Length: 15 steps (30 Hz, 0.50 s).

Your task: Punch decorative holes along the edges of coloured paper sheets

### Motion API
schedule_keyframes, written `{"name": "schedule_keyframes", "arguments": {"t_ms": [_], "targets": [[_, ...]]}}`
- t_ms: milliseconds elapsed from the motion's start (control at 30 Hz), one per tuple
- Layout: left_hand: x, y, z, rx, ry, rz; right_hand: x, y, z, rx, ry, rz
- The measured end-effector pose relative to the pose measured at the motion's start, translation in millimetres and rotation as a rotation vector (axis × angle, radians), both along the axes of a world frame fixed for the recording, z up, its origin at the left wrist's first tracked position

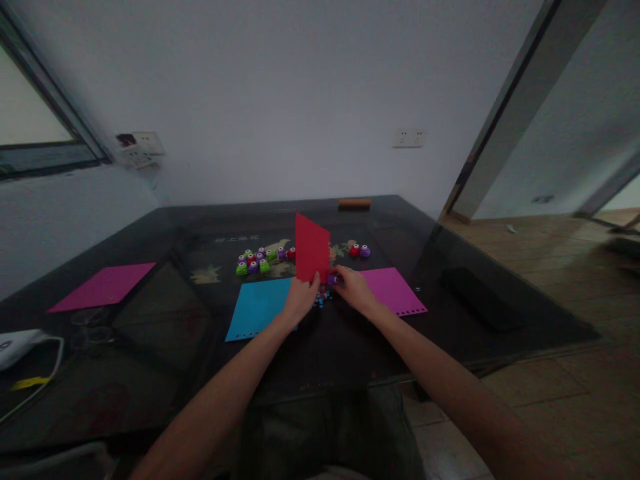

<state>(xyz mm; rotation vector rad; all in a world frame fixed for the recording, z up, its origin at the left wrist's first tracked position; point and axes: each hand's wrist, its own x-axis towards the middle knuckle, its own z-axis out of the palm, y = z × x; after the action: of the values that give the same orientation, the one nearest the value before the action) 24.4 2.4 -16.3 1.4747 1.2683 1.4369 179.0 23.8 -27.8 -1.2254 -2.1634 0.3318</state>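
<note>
Two forearms (235,380) cross the table's (345,360) near edge. Around mid-table, the left hand (301,297) pinches the raised red sheet (310,250) low down, and the right hand (351,285) grips a purple block (332,279) by its lower right corner; whether it bites the paper, I cannot tell. Pinching close beside the block should stop flexing. Blue paper (263,303) and magenta paper (390,287) crowd both sides; the near-edge strip offers more room, beyond tiny scattered bits (321,303).
</note>
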Motion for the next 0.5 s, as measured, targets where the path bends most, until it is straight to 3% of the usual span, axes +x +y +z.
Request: {"name": "schedule_keyframes", "arguments": {"t_ms": [333, 500], "targets": [[-0.4, -4.6, 5.4, -0.007, 0.086, -0.004, -2.9, -0.1, -0.7, 0.007, 0.071, -0.07], [0.1, -5.1, 4.6, -0.005, 0.328, 0.051, -1.8, -2.0, -0.5, 0.002, -0.036, -0.035]]}}
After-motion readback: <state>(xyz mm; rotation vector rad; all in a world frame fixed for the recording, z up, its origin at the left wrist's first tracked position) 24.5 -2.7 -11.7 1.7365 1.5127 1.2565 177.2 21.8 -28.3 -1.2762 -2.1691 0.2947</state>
